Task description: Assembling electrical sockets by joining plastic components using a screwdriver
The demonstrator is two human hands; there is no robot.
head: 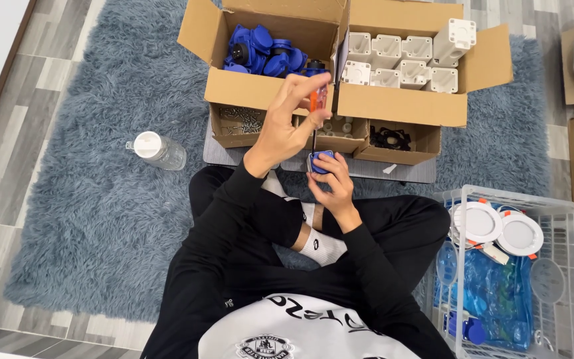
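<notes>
Shaggy rug [101, 199]; screwdriver [315, 100] half-hidden.

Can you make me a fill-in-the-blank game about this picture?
1. The left hand holds a screwdriver with an ____ handle.
2. The right hand holds a small ____ part.
3. The bottle lying on the rug has a ____ cap.
4. The white round lights sit in a white ____ on the person's right.

Missing words: orange; blue; white; basket
</notes>
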